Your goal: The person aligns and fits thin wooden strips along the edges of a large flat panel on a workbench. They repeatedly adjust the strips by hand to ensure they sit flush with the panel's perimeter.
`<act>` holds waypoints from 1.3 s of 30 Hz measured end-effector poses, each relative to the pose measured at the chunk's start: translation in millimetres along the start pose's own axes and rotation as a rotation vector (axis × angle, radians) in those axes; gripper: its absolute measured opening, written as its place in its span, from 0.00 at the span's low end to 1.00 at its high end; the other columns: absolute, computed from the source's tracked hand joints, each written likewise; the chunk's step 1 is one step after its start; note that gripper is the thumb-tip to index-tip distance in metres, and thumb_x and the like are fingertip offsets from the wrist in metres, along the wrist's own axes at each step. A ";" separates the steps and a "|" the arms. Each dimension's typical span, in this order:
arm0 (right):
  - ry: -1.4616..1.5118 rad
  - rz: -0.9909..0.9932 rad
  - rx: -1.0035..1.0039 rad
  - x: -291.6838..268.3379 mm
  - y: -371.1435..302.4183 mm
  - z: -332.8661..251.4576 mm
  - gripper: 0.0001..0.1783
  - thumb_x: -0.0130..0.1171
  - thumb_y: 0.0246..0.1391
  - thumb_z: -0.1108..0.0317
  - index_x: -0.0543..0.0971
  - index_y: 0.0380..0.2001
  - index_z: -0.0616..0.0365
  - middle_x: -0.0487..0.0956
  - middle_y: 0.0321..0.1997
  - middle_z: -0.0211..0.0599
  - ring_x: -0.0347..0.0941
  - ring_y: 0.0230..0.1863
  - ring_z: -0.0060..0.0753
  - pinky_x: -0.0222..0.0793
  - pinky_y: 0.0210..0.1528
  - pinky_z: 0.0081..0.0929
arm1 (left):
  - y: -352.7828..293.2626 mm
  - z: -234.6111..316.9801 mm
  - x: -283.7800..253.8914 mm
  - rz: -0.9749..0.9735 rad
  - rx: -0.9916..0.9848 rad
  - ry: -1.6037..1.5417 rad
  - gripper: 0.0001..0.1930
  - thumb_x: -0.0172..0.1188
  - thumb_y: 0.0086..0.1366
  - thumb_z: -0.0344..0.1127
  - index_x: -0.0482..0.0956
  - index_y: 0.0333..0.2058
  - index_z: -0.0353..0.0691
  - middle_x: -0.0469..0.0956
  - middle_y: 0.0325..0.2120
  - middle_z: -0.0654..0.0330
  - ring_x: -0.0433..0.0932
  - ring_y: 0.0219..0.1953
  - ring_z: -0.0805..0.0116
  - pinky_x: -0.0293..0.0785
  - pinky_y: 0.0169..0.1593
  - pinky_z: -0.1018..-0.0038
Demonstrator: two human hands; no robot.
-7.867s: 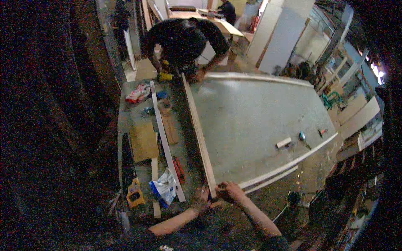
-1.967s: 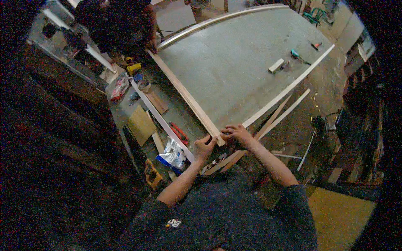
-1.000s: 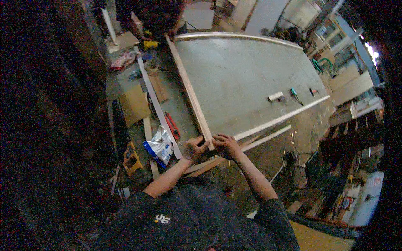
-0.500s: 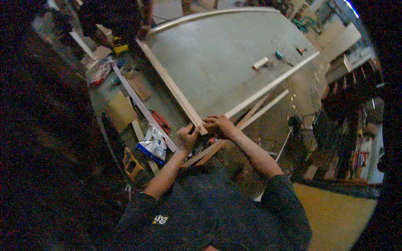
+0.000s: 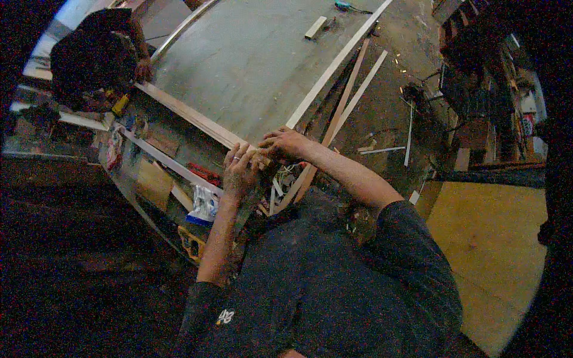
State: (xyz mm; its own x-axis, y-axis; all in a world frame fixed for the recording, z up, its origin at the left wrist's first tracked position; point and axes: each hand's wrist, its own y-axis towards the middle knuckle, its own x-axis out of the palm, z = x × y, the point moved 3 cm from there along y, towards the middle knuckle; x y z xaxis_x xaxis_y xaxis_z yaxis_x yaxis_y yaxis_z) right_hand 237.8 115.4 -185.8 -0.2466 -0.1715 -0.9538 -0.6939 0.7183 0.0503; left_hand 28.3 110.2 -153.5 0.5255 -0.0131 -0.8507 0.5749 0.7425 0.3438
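A long, pale wooden strip (image 5: 185,112) runs along the left edge of a large grey-green panel (image 5: 239,65). Its near end is between my two hands. My left hand (image 5: 240,169), with a ring on one finger, is closed on that end from the left side. From the right, my right hand (image 5: 285,145) has its bent fingers on the same end, close to the panel's near corner. The fingertips of both hands almost meet, and the exact grip is blurred. A second pale strip (image 5: 340,59) borders the panel's right side.
At the far left, another person's hand (image 5: 143,70) is at the strip's other end. A small wood block (image 5: 316,27) and a teal-handled tool (image 5: 343,6) lie on the panel. Left are a silver-blue bag (image 5: 204,204) and a yellow-handled saw (image 5: 191,243). Loose strips (image 5: 361,92) lean at right.
The view has swung, so the panel sits higher and the strip slants more to the left. My left hand has come up around the strip's end. The other person's arm now shows.
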 end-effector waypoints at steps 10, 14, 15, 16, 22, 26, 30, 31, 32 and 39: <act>0.059 0.095 -0.038 10.0 -0.3 7.1 0.34 0.65 0.43 0.59 0.73 0.57 0.28 0.68 0.66 0.17 0.61 0.67 0.35 0.59 0.63 0.46 | 24.0 -23.5 -1.7 -0.352 0.392 0.149 0.23 0.65 0.52 0.36 0.77 0.50 0.52 0.76 0.54 0.65 0.71 0.58 0.62 0.57 0.68 0.56; 0.031 0.016 -0.031 8.4 1.7 9.0 0.32 0.62 0.47 0.58 0.71 0.59 0.27 0.68 0.66 0.17 0.60 0.67 0.35 0.59 0.63 0.48 | 35.4 -28.4 -2.8 -0.337 0.468 0.175 0.18 0.60 0.56 0.35 0.79 0.47 0.52 0.79 0.50 0.66 0.76 0.52 0.66 0.61 0.66 0.60; 0.032 0.007 -0.036 6.8 3.8 9.5 0.31 0.62 0.48 0.57 0.71 0.59 0.27 0.68 0.66 0.17 0.60 0.67 0.35 0.58 0.63 0.48 | 37.9 -29.5 -3.3 -0.364 0.482 0.224 0.17 0.59 0.56 0.36 0.79 0.47 0.52 0.80 0.50 0.67 0.76 0.51 0.67 0.62 0.65 0.61; 0.038 -0.009 -0.029 6.1 6.6 10.2 0.30 0.60 0.50 0.57 0.70 0.59 0.27 0.67 0.67 0.17 0.60 0.67 0.36 0.59 0.63 0.49 | 40.7 -30.2 -5.4 -0.363 0.486 0.209 0.16 0.59 0.56 0.36 0.79 0.46 0.52 0.80 0.49 0.67 0.77 0.50 0.67 0.63 0.63 0.61; -0.095 -0.019 -0.054 12.1 11.5 9.5 0.30 0.55 0.56 0.61 0.67 0.62 0.24 0.65 0.68 0.16 0.59 0.68 0.38 0.60 0.62 0.49 | 43.8 -30.2 -7.6 -0.409 0.572 0.267 0.15 0.57 0.57 0.37 0.79 0.44 0.52 0.81 0.46 0.68 0.78 0.48 0.68 0.67 0.57 0.64; -0.201 -0.090 -0.038 16.9 10.6 6.5 0.32 0.52 0.57 0.65 0.63 0.64 0.22 0.63 0.70 0.16 0.59 0.68 0.39 0.61 0.62 0.48 | 38.5 -33.5 -2.2 -0.392 0.614 0.295 0.14 0.56 0.57 0.36 0.78 0.44 0.51 0.80 0.47 0.68 0.78 0.48 0.68 0.67 0.58 0.64; -0.090 -0.064 -0.047 8.9 3.6 5.5 0.31 0.51 0.58 0.62 0.64 0.64 0.22 0.64 0.69 0.15 0.59 0.68 0.37 0.59 0.64 0.48 | 36.6 -35.2 3.5 -0.439 0.627 0.372 0.14 0.55 0.57 0.37 0.78 0.43 0.51 0.79 0.49 0.68 0.78 0.47 0.67 0.68 0.57 0.64; -0.100 -0.078 -0.016 7.8 2.2 6.8 0.30 0.52 0.58 0.61 0.64 0.64 0.22 0.64 0.69 0.15 0.59 0.68 0.37 0.58 0.64 0.47 | 36.1 -33.1 2.7 -0.389 0.629 0.339 0.14 0.55 0.57 0.37 0.78 0.43 0.51 0.79 0.49 0.68 0.78 0.47 0.67 0.68 0.57 0.64; -0.090 -0.084 -0.021 6.0 2.6 8.9 0.30 0.52 0.58 0.59 0.65 0.64 0.22 0.64 0.69 0.14 0.60 0.68 0.36 0.58 0.64 0.47 | 38.4 -31.8 3.2 -0.382 0.612 0.336 0.14 0.55 0.58 0.37 0.78 0.43 0.51 0.78 0.49 0.67 0.78 0.47 0.67 0.68 0.57 0.64; 0.000 -0.070 0.049 12.8 4.8 10.1 0.31 0.56 0.55 0.54 0.67 0.63 0.29 0.65 0.69 0.14 0.60 0.68 0.34 0.56 0.65 0.44 | 40.3 -23.7 2.1 -0.450 0.557 0.375 0.13 0.55 0.58 0.36 0.78 0.42 0.52 0.79 0.47 0.67 0.78 0.48 0.66 0.69 0.56 0.65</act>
State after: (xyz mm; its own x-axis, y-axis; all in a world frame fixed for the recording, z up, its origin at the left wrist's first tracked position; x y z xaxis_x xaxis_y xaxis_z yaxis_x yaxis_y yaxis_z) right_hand 238.2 123.4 -200.8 -0.1987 -0.2222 -0.9545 -0.6756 0.7367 -0.0308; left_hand 37.7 156.0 -150.8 -0.0188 0.0679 -0.9975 0.9614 0.2752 0.0006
